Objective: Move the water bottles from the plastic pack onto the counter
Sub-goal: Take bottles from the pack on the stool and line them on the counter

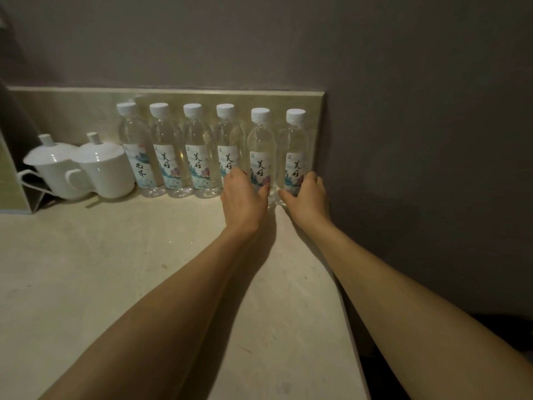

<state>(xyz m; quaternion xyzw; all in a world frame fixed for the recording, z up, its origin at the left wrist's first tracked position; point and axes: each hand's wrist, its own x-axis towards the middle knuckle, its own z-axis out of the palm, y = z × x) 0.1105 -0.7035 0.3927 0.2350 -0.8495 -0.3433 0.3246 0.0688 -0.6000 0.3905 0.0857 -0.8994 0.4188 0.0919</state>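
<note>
Several clear water bottles with white caps stand upright in a row against the backsplash on the pale counter (144, 269). My left hand (243, 197) is wrapped around the base of the second bottle from the right (261, 145). My right hand (307, 197) grips the base of the rightmost bottle (294, 145), next to the wall. Both bottles rest on the counter. The other bottles (196, 145) stand untouched to the left. No plastic pack is in view.
Two white lidded mugs (101, 168) stand left of the bottles, with a pale box-like stand (11, 180) at the far left edge. The dark wall (418, 140) closes off the counter's right side. The counter's right edge (352, 327) drops off below my right forearm.
</note>
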